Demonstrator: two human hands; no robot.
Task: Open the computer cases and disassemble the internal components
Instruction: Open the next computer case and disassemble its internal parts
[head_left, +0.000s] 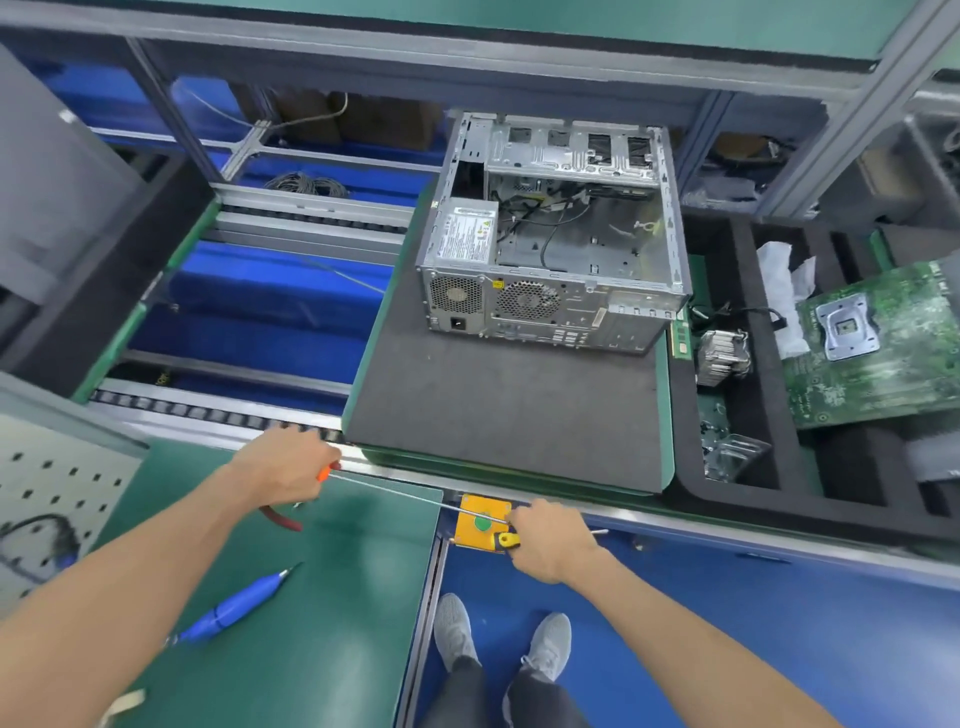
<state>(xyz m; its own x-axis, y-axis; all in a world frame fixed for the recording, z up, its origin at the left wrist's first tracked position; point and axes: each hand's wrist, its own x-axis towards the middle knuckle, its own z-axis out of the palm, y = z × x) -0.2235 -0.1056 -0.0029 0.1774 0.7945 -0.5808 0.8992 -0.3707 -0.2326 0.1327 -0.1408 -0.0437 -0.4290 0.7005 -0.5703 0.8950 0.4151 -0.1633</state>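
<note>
An open grey computer case lies at the far end of a black mat pallet, its power supply and loose cables still inside. Near the bench edge, my left hand grips the orange handle of a long screwdriver. Its thin shaft runs right towards my right hand. That hand holds a yellow-and-black-handled screwdriver beside a yellow box with a green button. Red-handled pliers stick out beneath my left hand.
A green motherboard, a heatsink and a memory stick lie in a black foam tray at the right. On the green mat rests a blue electric screwdriver. Conveyor rails run left.
</note>
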